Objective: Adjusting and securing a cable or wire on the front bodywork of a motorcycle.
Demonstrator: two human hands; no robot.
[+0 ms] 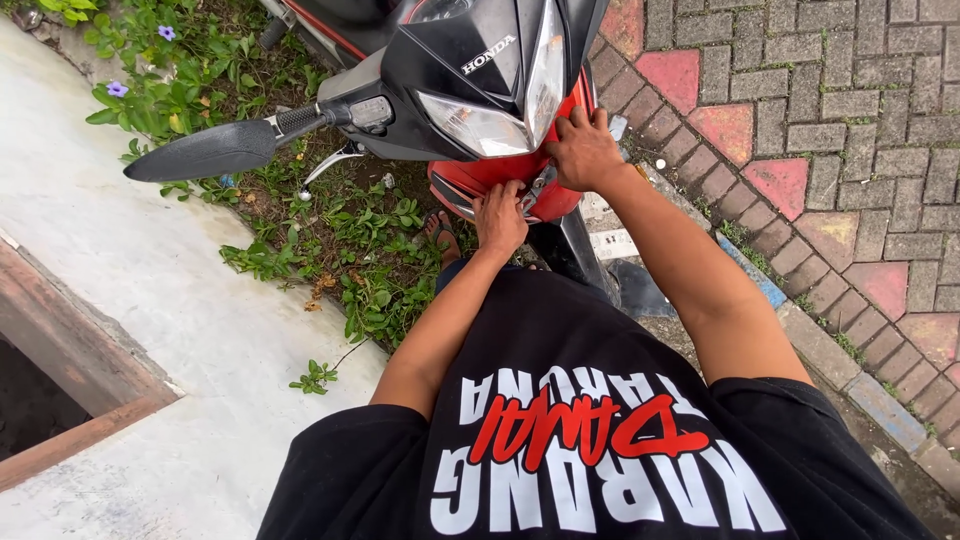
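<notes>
Item: red front panel (480, 178) of a motorcycle, set below the black nose fairing (460, 50) and the clear headlamp (480, 125), directly ahead of both hands. Left hand (499, 218): fingers together and curled, pressed flat on the lower middle of the red panel, beside a small grey metal part (538, 186) that shows between the two hands; whether it pinches anything cannot be told. Right hand (583, 150): higher and to the right, fingers bent and gripping the panel's edge where red meets the headlamp's rim. Both forearms reach forward from a black printed shirt (590, 440). Left of the hands: a black mirror (205, 152) on its stalk, a chrome lever (330, 160), low green weeds (360, 250) with small purple flowers, then pale concrete (130, 280) with a brick-edged opening. A sandalled foot (440, 235) shows just left of the left hand. Right of the hands: a painted kerb (770, 300) and grey and red paving blocks (840, 130). Handling note, as judgement: the panel looks like thin plastic, so the hold is best kept even on both sides, with pressure near the edges and seams rather than mid-panel, fingers clear of the metal part, and force eased in gradually to avoid cracking a tab.
</notes>
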